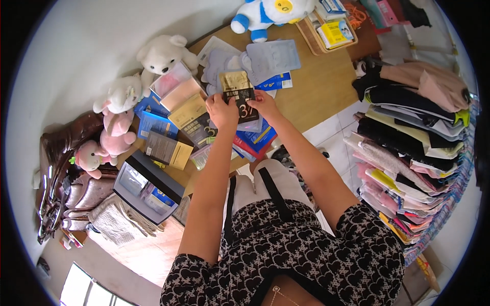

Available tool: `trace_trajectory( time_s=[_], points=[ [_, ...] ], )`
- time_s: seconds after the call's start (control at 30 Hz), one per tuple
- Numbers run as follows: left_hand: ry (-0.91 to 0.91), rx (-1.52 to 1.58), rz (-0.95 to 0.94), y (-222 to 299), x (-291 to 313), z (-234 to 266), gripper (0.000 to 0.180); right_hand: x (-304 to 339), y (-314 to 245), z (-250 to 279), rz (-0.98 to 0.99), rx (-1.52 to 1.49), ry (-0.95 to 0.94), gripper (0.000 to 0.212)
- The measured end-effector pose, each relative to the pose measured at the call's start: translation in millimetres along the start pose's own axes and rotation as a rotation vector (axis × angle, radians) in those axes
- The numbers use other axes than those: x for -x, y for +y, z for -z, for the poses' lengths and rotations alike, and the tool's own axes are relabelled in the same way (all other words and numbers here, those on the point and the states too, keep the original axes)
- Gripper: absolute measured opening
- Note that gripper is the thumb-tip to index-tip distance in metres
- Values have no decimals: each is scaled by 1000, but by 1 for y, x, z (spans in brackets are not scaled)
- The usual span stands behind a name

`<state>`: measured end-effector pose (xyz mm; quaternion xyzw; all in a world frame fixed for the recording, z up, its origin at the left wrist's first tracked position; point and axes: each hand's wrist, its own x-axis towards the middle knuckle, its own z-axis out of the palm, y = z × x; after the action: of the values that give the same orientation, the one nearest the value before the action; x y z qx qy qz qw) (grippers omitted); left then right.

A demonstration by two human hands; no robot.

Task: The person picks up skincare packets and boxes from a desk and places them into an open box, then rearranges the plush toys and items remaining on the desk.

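Over the wooden table (322, 76) I hold a flat black-and-gold sachet (237, 81) upright between both hands. My left hand (223, 110) is closed on its left edge, thumb on the front. At its right edge my right hand (264, 105) pinches it with thumb and fingers. Just left of my left hand lie a gold-and-black box (193, 118) and a clear-lidded peach box (179, 91). Behind the sachet are pale blue-grey packets (275, 58) and a blue packet (277, 81). Below my hands, blue and red packets (258, 140) overlap near the table edge.
Plush toys (164, 55) line the wall side, with a blue-and-white one (270, 15) at the far end. A wooden tray (319, 43) holds small boxes. A dark-framed mirror or screen (148, 186) stands lower left. Piled clothes (413, 153) fill the right side.
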<state>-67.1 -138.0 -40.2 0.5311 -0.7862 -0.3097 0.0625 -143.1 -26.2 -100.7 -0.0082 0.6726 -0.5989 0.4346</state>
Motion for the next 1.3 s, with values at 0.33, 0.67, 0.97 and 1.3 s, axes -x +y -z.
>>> trace_trajectory(
  time_s=[0.33,0.67,0.97,1.3],
  points=[
    [61,754,164,4,21,6,51,1,-62,23,-155,-183,-335,23],
    [-254,1275,603,-17,28,31,26,-46,-71,54,553,1164,199,81],
    [-222,1255,678,-25,43,40,36,-53,-65,45,594,1481,105,77],
    [-359,1311,659,-34,47,44,36,-68,-68,49,882,1622,121,30]
  ],
)
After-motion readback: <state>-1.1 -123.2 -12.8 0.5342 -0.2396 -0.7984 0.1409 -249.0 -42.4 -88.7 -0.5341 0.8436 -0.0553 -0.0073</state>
